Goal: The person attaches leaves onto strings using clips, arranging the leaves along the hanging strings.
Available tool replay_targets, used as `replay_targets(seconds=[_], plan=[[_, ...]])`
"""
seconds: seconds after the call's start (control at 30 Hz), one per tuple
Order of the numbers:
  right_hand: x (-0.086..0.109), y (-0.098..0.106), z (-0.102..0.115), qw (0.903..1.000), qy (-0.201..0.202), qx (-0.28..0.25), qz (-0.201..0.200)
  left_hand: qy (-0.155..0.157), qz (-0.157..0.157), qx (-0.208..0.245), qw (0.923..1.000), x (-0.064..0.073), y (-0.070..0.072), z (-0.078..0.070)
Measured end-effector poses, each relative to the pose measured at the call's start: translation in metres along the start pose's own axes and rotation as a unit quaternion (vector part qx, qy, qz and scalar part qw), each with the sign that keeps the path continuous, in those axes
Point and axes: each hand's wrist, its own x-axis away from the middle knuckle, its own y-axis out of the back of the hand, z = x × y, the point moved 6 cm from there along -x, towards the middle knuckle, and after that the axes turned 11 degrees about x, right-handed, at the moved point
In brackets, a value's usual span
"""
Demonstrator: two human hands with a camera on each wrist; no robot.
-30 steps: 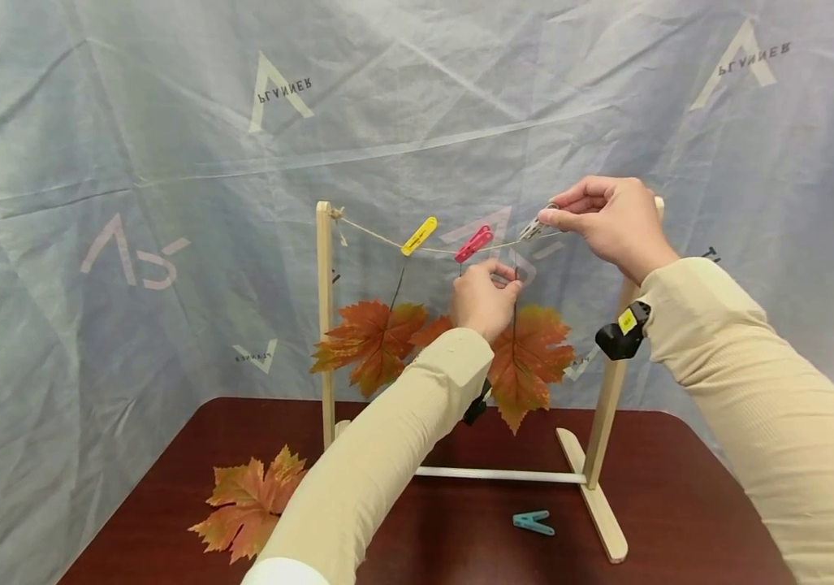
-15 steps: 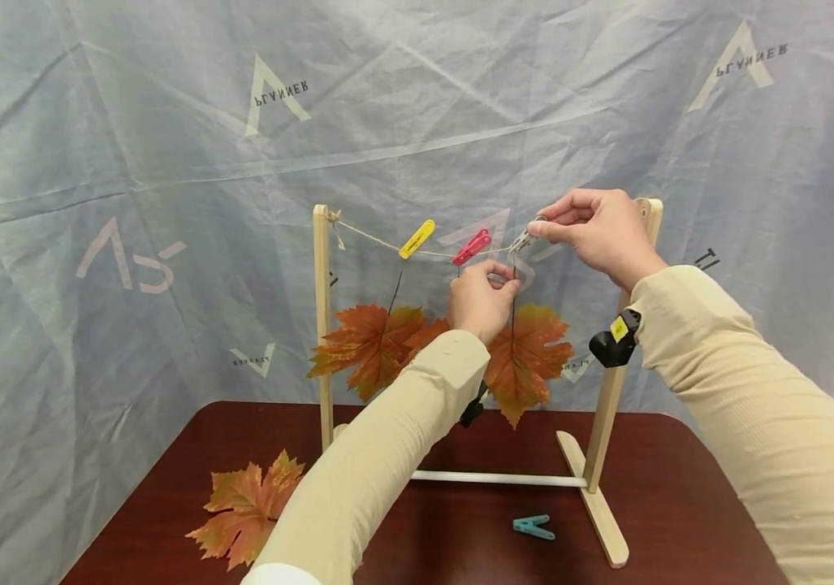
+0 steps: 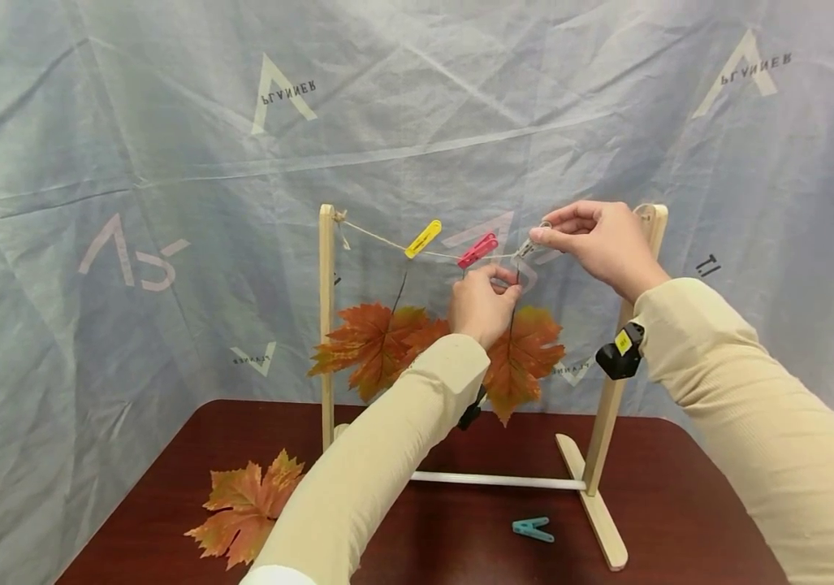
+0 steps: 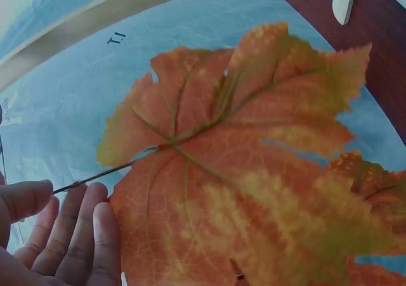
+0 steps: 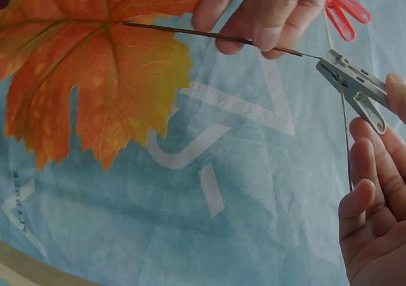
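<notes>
My left hand [image 3: 481, 305] pinches the thin dark stem [image 5: 216, 35] of an orange maple leaf [image 3: 522, 357], which hangs below the string; the leaf spreads across the left wrist view. With thumb and fingers, my right hand [image 3: 607, 244] holds a grey clothespin [image 5: 352, 83] by its handle end. The clothespin's nose is at the string [image 5: 346, 134], and the stem's tip meets it there. Just left of it, a pink clothespin [image 3: 477, 250] sits on the string, then a yellow clothespin [image 3: 423, 239] with another maple leaf [image 3: 369, 345] below it.
A wooden stand [image 3: 326, 325] carries the string between two posts, with a white rod [image 3: 497, 479] low across. On the dark red table [image 3: 460, 552] lie a blue clothespin [image 3: 532, 529] and a loose maple leaf [image 3: 248, 508]. A printed grey sheet [image 3: 168, 122] hangs behind.
My right hand has come down and slightly left with the grey clothespin, and the string dips lower there. The held leaf has shifted a little left; my left hand keeps its pinch.
</notes>
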Motion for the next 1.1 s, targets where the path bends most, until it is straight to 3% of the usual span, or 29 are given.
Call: replay_targets(seconds=[0.13,0.27,0.47,0.6,0.8,0.97,1.1], plan=[[0.003,-0.001,0.001,0.9999,0.004,0.0,0.012,-0.022,0.023,0.015,0.9994,0.009,0.005,0.0],[0.007,0.0,0.002,0.9999,0.008,0.002,0.009,-0.068,0.053,0.026,0.996,0.021,0.021,0.0],[0.019,0.006,0.001,0.9994,0.018,0.009,-0.028,-0.15,0.093,0.046,0.9833,0.043,0.061,0.0],[0.035,0.002,-0.002,0.999,0.034,0.013,-0.027,-0.184,0.102,0.044,0.9767,0.059,0.091,0.011],[0.066,-0.011,-0.011,0.9985,0.051,0.02,-0.01,-0.172,0.105,0.028,0.9791,0.079,0.127,0.045],[0.092,-0.026,-0.027,0.9978,0.063,0.014,0.015,-0.119,0.112,-0.006,0.9865,0.095,0.149,0.087],[0.11,-0.042,-0.043,0.9971,0.059,0.014,0.045,-0.086,0.128,-0.046,0.987,0.107,0.159,0.122]])
